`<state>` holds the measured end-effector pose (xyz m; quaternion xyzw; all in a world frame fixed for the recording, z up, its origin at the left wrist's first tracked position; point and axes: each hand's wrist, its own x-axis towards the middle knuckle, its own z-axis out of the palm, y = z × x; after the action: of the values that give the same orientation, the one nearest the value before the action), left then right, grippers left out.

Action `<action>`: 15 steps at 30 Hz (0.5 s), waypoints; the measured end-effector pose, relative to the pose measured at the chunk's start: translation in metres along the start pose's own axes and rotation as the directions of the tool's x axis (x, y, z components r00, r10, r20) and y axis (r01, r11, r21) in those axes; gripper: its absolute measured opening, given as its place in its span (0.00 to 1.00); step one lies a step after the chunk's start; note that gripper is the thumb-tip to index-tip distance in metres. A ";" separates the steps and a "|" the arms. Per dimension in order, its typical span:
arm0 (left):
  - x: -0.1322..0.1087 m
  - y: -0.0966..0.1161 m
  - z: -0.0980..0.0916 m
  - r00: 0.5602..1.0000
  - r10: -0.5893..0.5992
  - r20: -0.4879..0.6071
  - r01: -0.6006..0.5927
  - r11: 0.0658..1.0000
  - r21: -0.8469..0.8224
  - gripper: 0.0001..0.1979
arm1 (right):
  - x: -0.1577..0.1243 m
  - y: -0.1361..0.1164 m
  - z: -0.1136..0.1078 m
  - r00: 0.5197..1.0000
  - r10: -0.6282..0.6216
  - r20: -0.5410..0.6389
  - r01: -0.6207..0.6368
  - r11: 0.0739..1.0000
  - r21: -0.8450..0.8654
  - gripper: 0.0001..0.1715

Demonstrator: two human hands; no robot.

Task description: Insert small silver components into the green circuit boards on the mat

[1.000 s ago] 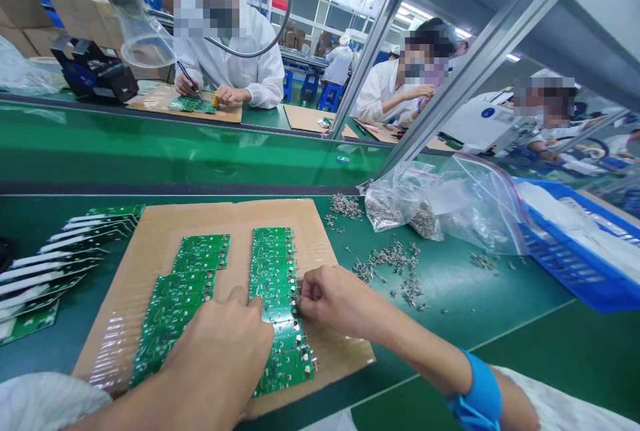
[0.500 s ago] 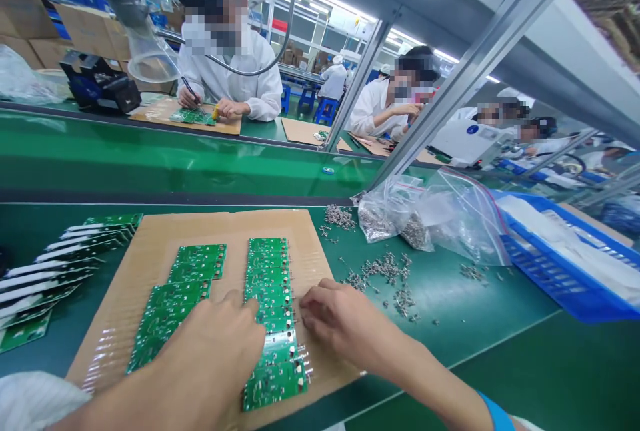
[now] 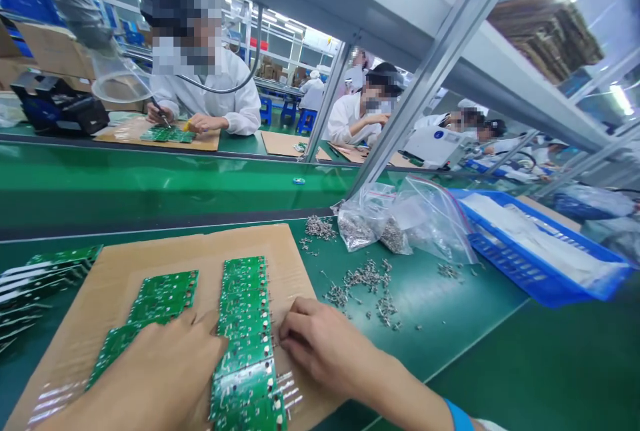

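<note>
A long strip of joined green circuit boards (image 3: 245,311) lies on a brown cardboard sheet (image 3: 270,237), with metal pins (image 3: 290,392) sticking out from its lower right edge. My left hand (image 3: 175,351) is closed, its fingers bent against the strip's left edge; the thumb is hidden. Under and beyond that hand lies a second strip of green boards (image 3: 165,294). At the right edge of the first strip, my right hand (image 3: 320,337) is closed with curled fingertips together. Whatever small part those fingertips hold cannot be made out.
Loose metal pins (image 3: 365,277) are scattered on the green table (image 3: 425,351), near clear bags of pins (image 3: 357,224). A blue basket (image 3: 530,271) stands to the right. Stacked boards (image 3: 30,291) lean at the left. A co-worker (image 3: 200,84) sits across the bench.
The view has swung right, so the boards and both hands appear farther left and the lower end of the strip runs out of frame. Both hands stay beside the same strip.
</note>
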<state>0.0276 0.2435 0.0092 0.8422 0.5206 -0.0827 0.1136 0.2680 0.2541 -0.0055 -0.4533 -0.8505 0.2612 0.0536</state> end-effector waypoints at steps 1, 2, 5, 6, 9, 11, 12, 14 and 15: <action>0.000 -0.001 0.003 0.999 -0.008 0.037 0.006 0.999 0.052 0.18 | -0.001 0.002 -0.002 1.000 0.013 -0.001 -0.013 1.000 -0.017 0.07; 0.001 -0.002 0.005 0.998 -0.013 0.064 0.007 0.996 0.093 0.19 | -0.002 0.005 -0.006 1.000 0.026 0.000 -0.026 0.999 -0.027 0.06; 0.003 -0.005 0.005 0.997 -0.010 0.074 0.003 0.996 0.091 0.21 | 0.002 0.023 -0.026 0.994 0.094 -0.053 -0.095 0.995 -0.033 0.08; 0.004 -0.005 0.003 0.997 -0.009 0.075 0.002 0.996 0.084 0.21 | 0.006 0.032 -0.034 0.986 0.130 -0.107 -0.134 0.990 -0.039 0.09; 0.004 -0.002 -0.004 0.995 -0.010 0.098 0.001 0.995 0.095 0.20 | 0.027 0.065 -0.052 0.932 0.228 -0.281 -0.257 0.964 -0.070 0.13; 0.003 0.002 -0.010 0.996 -0.017 0.091 0.005 0.992 0.129 0.18 | 0.043 0.082 -0.057 0.928 0.237 -0.287 -0.271 0.959 -0.082 0.13; 0.003 0.004 -0.013 0.996 -0.021 0.084 0.008 0.989 0.148 0.18 | 0.051 0.089 -0.057 0.934 0.230 -0.274 -0.262 0.961 -0.087 0.13; 0.002 0.005 -0.016 0.996 -0.028 0.085 0.014 0.985 0.171 0.18 | 0.061 0.095 -0.055 0.943 0.207 -0.259 -0.239 0.966 -0.097 0.09; 0.002 0.005 -0.015 0.995 -0.026 0.096 0.010 0.986 0.168 0.19 | 0.063 0.096 -0.055 0.946 0.198 -0.258 -0.229 0.968 -0.099 0.07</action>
<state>0.0329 0.2473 0.0240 0.8389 0.5133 -0.1681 0.0670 0.3204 0.3699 -0.0148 -0.5742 -0.7981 0.1523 0.1008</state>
